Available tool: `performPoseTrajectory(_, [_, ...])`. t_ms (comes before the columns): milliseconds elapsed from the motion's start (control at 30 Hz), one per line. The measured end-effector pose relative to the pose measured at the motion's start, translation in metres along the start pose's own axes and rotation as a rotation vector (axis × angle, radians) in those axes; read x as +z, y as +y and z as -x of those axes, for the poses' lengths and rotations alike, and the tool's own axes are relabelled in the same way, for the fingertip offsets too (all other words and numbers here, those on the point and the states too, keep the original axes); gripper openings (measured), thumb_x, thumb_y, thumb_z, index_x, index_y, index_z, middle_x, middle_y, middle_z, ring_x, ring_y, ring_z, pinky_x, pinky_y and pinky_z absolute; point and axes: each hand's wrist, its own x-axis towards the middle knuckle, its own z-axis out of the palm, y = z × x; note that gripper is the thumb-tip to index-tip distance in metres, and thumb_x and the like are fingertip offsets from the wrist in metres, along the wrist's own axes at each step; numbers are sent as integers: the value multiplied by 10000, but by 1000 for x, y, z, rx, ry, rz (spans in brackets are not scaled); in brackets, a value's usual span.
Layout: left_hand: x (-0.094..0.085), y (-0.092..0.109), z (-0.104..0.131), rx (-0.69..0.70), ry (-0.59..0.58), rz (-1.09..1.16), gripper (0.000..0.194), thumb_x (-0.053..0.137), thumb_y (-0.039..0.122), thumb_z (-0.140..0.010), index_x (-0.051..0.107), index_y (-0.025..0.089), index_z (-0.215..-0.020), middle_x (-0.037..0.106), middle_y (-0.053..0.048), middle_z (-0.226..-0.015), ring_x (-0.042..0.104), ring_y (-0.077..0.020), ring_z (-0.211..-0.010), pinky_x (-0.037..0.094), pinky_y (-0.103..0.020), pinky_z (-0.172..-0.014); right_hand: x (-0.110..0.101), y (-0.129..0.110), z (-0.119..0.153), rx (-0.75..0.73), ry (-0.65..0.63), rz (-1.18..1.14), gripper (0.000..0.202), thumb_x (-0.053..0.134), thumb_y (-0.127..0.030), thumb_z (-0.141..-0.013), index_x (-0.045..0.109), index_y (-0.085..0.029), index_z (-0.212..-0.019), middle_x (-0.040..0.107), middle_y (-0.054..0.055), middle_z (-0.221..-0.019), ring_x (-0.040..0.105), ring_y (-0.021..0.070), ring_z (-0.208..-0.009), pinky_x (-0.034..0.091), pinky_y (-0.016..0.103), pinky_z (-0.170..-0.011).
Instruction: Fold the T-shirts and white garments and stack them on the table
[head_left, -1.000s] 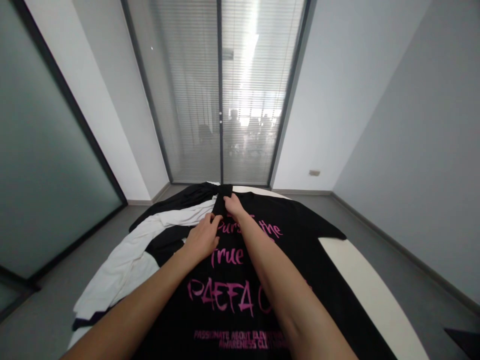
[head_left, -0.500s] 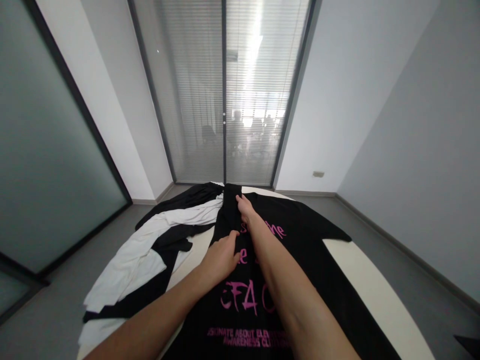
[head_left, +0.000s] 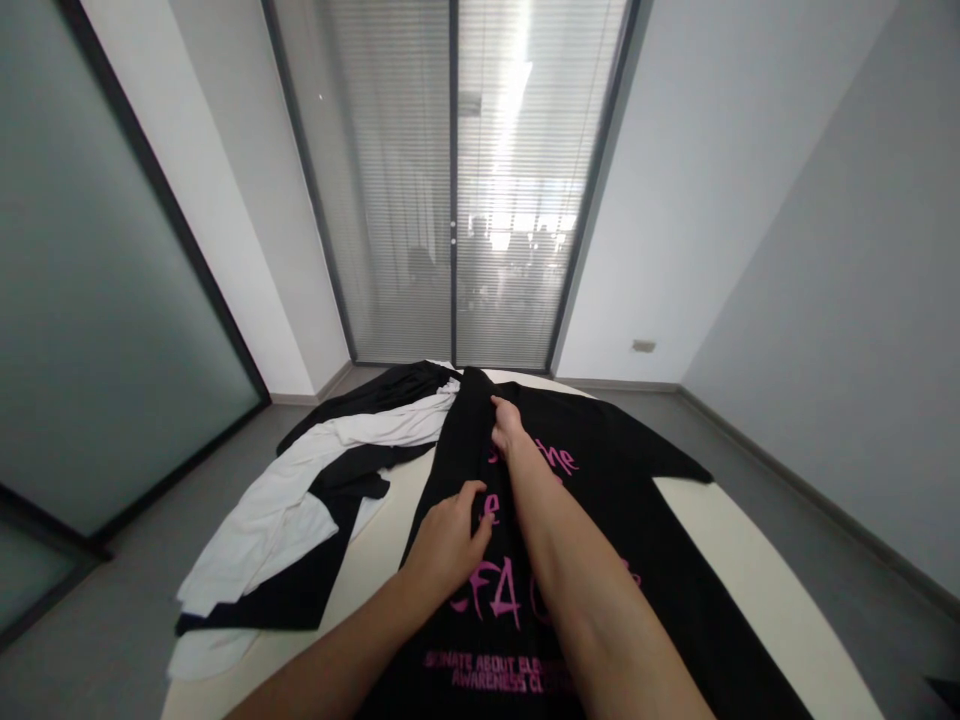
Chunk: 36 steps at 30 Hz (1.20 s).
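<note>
A black shirt [head_left: 615, 450] with pink lettering lies spread on the pale table [head_left: 780, 560], its left side folded inward in a strip. My right hand [head_left: 508, 424] pinches the edge of that folded strip near the collar. Nearer to me, my left hand [head_left: 452, 530] rests over the strip with thumb and fingers apart, touching the cloth beside the lettering. The right forearm covers part of the print.
To the left, white garments [head_left: 277, 520] and black garments [head_left: 367, 395] lie in a loose pile on the table. A glass door with blinds [head_left: 405, 200] and white walls stand beyond the table's far edge.
My left hand has come slightly nearer and its fingers have spread. The folded strip now lies flatter and wider at the left; the view has shifted a little.
</note>
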Motion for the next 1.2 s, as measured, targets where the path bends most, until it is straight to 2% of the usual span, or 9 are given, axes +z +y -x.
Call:
performPoseTrajectory(200, [6,-8,1,-45,77,114,274,517,261,-935,574,229,-1200,729,-88,-1132,700,-237,-1051,506,-332,-902,-9,2,1,-132,45,316,325,579,-118,-821,614,-121,-1145,718,115,-1049,684,229,-1005,532,388,-945])
performPoseTrajectory(333, [5,-8,0,-84,75,117,182,551,237,-919,579,233,-1099,733,-55,-1013,713,-223,-972,498,-307,-858,-11,-5,5,-254,87,571,531,679,-121,-732,593,-110,-1256,605,189,-1313,537,311,-1280,382,439,-1116])
performPoseTrajectory(433, [3,-7,0,-109,60,107,152,575,215,-903,564,233,-1054,724,-39,-943,714,-219,-922,485,-295,-818,-12,-9,11,-306,130,725,766,704,-129,-715,445,-86,-1435,469,251,-1451,424,370,-1380,326,496,-1147])
performPoseTrajectory(533, [3,-8,0,-89,46,74,145,567,182,-889,545,235,-1022,710,-25,-902,706,-216,-885,467,-289,-779,-16,-13,16,-323,136,830,887,693,-134,-733,293,-63,-1521,507,259,-1413,493,349,-1329,394,478,-1101])
performPoseTrajectory(700, [-2,-9,1,-8,16,45,175,546,170,-875,529,234,-1037,700,-35,-1005,680,-209,-977,459,-286,-825,-27,-19,23,-429,34,962,561,579,-61,-774,571,-163,-1326,639,95,-1301,590,199,-1218,434,320,-1064])
performPoseTrajectory(867, [-31,-7,9,-45,-184,-133,400,603,360,-855,495,211,-1211,694,-86,-1062,685,-256,-962,474,-326,-778,-38,-19,40,-472,58,1105,474,593,-116,-801,618,-144,-1273,534,156,-1420,499,247,-1329,376,366,-1115])
performPoseTrajectory(1033, [-67,-10,18,-14,-498,-344,348,651,509,-777,590,219,-960,714,-92,-940,690,-298,-867,457,-338,-686,-44,-25,71,-349,163,1252,440,602,-382,-862,601,-138,-1229,632,210,-1210,618,338,-1135,475,466,-951])
performPoseTrajectory(1133, [-75,-9,20,46,-623,-370,295,649,480,-784,595,214,-897,716,-94,-920,686,-288,-840,429,-316,-631,-45,-26,87,-232,67,1327,516,590,-547,-854,591,-164,-1200,684,171,-1095,657,328,-1037,493,442,-882])
performPoseTrajectory(1200, [-76,-6,19,76,-627,-364,256,624,442,-816,589,207,-912,713,-92,-910,681,-273,-822,410,-305,-609,-44,-22,94,-254,-55,1323,566,641,-546,-818,573,-170,-1236,686,158,-1118,661,311,-1032,492,406,-873])
